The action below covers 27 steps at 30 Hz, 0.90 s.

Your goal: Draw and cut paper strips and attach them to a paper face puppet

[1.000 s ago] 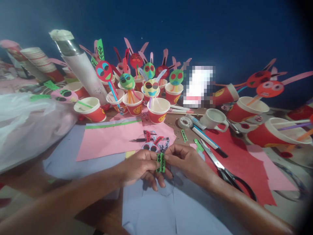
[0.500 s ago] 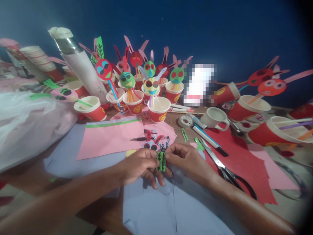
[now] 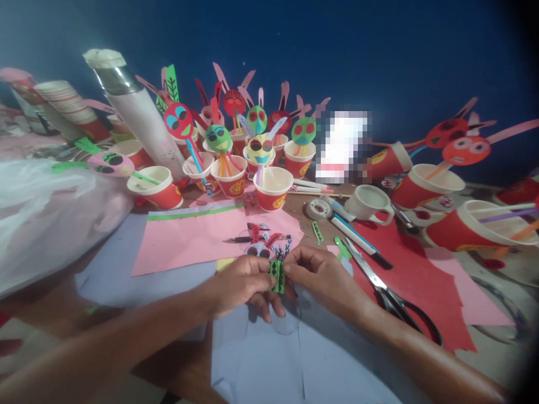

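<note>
Between my two hands are small green paper strips [image 3: 277, 276] with black drawn patterns, held upright side by side. My left hand [image 3: 248, 283] pinches them from the left, its lower fingers curled beneath. From the right, thumb and forefinger of my right hand [image 3: 309, 270] close on the strips' edge. Just beyond my fingertips lie a black pen [image 3: 238, 239] and paper cutouts with drawn eyes [image 3: 257, 251]. Blue-grey paper [image 3: 256, 353] spreads under my hands. Scissors [image 3: 381, 286] with black handles lie open to the right of my right hand.
Behind stand several red paper cups [image 3: 274, 191] holding paper-faced straws. A tape roll [image 3: 319, 209], a white mug [image 3: 370, 203] and red paper [image 3: 425, 275] are on the right. Pink paper [image 3: 189, 241], a tilted flask [image 3: 138, 112] and a white plastic bag [image 3: 54, 219] are on the left.
Both hands stay almost in place on the green strips. The strips are turned slightly and drawn closer together; my left fingers have risen a little.
</note>
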Motion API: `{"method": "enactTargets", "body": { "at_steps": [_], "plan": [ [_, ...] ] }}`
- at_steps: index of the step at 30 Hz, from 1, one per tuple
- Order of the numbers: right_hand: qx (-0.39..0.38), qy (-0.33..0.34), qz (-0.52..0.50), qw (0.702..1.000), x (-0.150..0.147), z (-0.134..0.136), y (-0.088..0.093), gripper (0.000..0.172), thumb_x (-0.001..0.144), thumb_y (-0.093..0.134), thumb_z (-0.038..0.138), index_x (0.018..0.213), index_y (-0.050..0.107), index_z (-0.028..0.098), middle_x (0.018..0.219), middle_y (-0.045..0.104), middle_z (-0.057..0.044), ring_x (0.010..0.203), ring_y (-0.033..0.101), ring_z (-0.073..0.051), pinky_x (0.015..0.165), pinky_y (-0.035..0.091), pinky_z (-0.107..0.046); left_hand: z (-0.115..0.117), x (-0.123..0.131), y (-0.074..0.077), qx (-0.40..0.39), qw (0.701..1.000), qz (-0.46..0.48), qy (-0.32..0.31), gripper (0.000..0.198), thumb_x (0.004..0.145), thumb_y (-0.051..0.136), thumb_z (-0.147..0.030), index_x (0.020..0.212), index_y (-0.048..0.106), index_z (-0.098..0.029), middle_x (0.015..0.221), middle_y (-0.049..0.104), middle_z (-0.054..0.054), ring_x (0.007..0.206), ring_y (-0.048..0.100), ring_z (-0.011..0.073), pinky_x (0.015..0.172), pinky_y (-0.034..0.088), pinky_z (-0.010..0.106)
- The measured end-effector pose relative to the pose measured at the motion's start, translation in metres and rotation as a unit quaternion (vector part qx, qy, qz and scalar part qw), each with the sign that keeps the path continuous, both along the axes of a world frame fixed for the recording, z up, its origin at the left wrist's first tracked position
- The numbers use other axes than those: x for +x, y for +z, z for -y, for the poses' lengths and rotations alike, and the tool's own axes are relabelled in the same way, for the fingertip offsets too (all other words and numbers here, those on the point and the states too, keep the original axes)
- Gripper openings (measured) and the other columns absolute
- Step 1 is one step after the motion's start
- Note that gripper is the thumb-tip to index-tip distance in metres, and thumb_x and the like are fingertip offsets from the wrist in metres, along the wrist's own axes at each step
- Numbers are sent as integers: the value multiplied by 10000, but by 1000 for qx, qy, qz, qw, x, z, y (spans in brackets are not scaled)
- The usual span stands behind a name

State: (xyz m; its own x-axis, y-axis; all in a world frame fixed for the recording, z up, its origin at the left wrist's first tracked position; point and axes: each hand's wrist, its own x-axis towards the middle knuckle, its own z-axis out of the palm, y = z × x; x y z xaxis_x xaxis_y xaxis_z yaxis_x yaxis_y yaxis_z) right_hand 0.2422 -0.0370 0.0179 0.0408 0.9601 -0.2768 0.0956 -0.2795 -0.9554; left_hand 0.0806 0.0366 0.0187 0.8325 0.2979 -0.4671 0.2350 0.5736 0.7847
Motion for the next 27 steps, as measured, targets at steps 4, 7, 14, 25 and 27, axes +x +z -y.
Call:
{"method": "enactTargets", "body": {
  "at_steps": [4,7,14,25,27],
  "plan": [
    [1,-1,6,1000,-1,0,0,145,823,533,247,689,524,192,526,580,46,462,502,-81,449,363,-195,0,-2,-3,21,1000,10,-6,170,777,611,-249,859,629,-101,956,664,125,613,648,131,479,511,198],
    [3,1,-3,1000,-1,2,-1,149,823,534,247,685,518,194,524,577,50,468,514,-84,461,377,-198,0,-2,-3,28,1000,8,-8,183,773,624,-267,852,631,-102,949,665,122,611,649,132,479,507,201],
    [7,-1,-35,999,-3,2,-2,132,822,540,234,699,519,191,529,567,55,483,537,-86,471,395,-198,1,-1,-3,37,999,6,-2,201,766,630,-283,816,631,-88,903,672,121,585,640,127,471,503,201],
    [13,-19,-24,999,-4,3,-2,120,821,534,238,710,531,195,549,570,45,494,526,-99,481,392,-216,2,1,-3,37,999,-2,11,119,772,577,-205,807,628,-103,895,678,104,564,636,118,466,499,202],
    [16,-24,-24,999,-5,3,-2,121,819,533,232,704,527,195,542,566,46,494,523,-99,479,387,-214,2,1,-3,38,999,-1,18,109,769,575,-196,793,630,-105,882,681,100,558,635,119,464,501,205]
  ]
}}
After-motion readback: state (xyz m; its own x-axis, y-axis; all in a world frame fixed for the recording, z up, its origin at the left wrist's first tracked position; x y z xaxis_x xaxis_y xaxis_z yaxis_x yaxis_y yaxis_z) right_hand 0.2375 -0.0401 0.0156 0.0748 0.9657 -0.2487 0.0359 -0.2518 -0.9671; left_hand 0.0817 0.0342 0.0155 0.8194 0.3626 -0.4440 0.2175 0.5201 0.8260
